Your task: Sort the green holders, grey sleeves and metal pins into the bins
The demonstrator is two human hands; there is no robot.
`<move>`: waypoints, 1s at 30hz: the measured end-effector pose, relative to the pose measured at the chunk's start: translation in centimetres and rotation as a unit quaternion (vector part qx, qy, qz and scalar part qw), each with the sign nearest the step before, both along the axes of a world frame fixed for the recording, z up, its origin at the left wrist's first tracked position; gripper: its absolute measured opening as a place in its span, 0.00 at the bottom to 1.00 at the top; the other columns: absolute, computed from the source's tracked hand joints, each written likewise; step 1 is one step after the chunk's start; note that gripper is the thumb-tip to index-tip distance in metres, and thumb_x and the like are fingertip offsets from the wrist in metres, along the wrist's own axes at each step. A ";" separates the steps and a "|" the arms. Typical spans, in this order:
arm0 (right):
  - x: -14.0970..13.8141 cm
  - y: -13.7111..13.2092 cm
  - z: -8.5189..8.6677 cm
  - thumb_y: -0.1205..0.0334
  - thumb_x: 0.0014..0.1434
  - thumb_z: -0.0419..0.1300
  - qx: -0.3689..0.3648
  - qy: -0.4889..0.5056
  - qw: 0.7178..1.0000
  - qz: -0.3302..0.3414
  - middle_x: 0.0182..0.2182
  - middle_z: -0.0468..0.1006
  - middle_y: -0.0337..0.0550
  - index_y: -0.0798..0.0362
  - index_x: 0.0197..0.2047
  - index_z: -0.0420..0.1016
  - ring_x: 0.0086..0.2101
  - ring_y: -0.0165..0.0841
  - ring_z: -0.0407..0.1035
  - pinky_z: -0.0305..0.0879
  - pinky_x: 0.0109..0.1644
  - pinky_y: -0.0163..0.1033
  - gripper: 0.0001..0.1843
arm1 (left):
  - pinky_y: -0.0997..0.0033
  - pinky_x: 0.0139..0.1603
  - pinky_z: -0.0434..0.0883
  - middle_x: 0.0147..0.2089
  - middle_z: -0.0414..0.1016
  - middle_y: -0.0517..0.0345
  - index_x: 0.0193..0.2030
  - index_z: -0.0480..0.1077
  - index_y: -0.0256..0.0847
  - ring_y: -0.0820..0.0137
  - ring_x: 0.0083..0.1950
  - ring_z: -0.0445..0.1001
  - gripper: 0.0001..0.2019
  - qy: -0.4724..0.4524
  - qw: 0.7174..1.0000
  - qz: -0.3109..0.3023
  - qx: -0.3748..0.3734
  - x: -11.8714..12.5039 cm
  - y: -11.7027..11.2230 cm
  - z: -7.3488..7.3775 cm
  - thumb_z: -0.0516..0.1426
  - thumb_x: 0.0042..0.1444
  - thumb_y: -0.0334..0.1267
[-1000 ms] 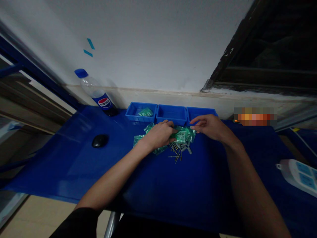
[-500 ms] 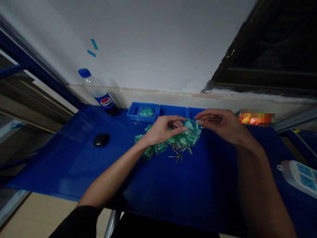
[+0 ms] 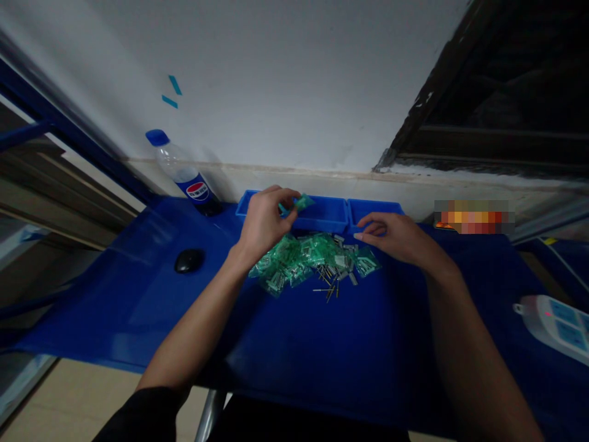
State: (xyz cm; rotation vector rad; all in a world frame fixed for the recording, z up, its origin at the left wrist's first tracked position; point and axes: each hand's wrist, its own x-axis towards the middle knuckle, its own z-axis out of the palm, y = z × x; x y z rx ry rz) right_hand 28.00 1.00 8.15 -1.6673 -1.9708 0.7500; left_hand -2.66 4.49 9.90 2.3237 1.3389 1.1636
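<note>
My left hand (image 3: 271, 215) is pinched on a small green plastic bag (image 3: 304, 201), held up above the left part of the row of blue bins. Most of the left bin (image 3: 243, 202) is hidden behind that hand. My right hand (image 3: 389, 236) hovers by the right end of the pile, with a gap between thumb and fingers and nothing visible in them. Beneath and between the hands lies a heap of green plastic bags (image 3: 285, 258) with small metal pieces inside. Loose thin metal pins (image 3: 329, 279) lie at its front edge.
The middle bin (image 3: 322, 212) and right bin (image 3: 375, 212) stand along the wall. A cola bottle (image 3: 196, 184) and a black computer mouse (image 3: 188, 261) are to the left. A white power strip (image 3: 556, 325) lies at the right edge of the blue table (image 3: 322, 356).
My left hand has moved up and left from the pile to the bins with a green bag. My right hand has come slightly down, apart from the left one.
</note>
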 end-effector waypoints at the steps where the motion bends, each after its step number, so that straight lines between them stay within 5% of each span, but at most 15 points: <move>1: 0.5 0.1 -0.5 0.52 0.57 0.70 -0.014 -0.046 0.999 0.001 0.33 0.86 0.45 0.50 0.43 0.82 0.34 0.42 0.80 0.73 0.39 0.46 0.14 | 0.63 0.44 0.76 0.40 0.81 0.53 0.48 0.82 0.40 0.67 0.36 0.77 0.13 0.034 0.998 0.041 0.020 -0.5 0.3 0.0 0.60 0.58 0.31; 4: 1.6 0.2 -2.0 0.52 0.49 0.75 -0.051 -0.150 0.987 -0.016 0.32 0.85 0.43 0.49 0.39 0.81 0.32 0.41 0.79 0.69 0.35 0.44 0.16 | 0.57 0.48 0.75 0.47 0.81 0.47 0.53 0.80 0.40 0.58 0.46 0.78 0.16 0.109 0.985 0.128 0.033 -1.1 0.8 -0.6 0.58 0.60 0.29; 6: 1.8 0.3 -2.7 0.51 0.46 0.77 -0.073 -0.179 0.981 -0.025 0.32 0.85 0.43 0.49 0.40 0.81 0.31 0.41 0.78 0.66 0.33 0.43 0.20 | 0.53 0.52 0.75 0.50 0.80 0.43 0.57 0.79 0.39 0.53 0.51 0.76 0.18 0.142 0.982 0.125 0.023 -0.8 0.9 -1.2 0.59 0.61 0.30; 16: 1.5 1.2 -3.8 0.54 0.44 0.79 -0.107 -0.209 0.972 0.002 0.29 0.82 0.42 0.50 0.42 0.80 0.29 0.39 0.76 0.63 0.31 0.39 0.23 | 0.56 0.55 0.77 0.51 0.80 0.44 0.54 0.79 0.35 0.57 0.53 0.78 0.13 0.155 0.984 -0.084 0.009 2.4 -0.6 -1.9 0.58 0.68 0.36; 22: 1.3 0.8 -1.2 0.58 0.52 0.71 -0.115 -0.173 0.977 0.043 0.26 0.81 0.41 0.50 0.30 0.81 0.28 0.37 0.75 0.62 0.32 0.39 0.07 | 0.59 0.50 0.77 0.48 0.81 0.46 0.53 0.79 0.34 0.59 0.48 0.80 0.12 0.150 0.977 -0.148 -0.030 2.8 -1.4 -1.5 0.59 0.69 0.38; 30: 0.2 -1.8 3.8 0.43 0.57 0.69 -0.120 0.116 0.983 0.074 0.26 0.80 0.40 0.50 0.36 0.79 0.27 0.34 0.73 0.67 0.33 0.40 0.18 | 0.65 0.45 0.77 0.44 0.84 0.51 0.51 0.79 0.37 0.66 0.43 0.81 0.13 -0.013 0.956 -0.250 -0.151 4.1 -2.8 -0.6 0.64 0.66 0.44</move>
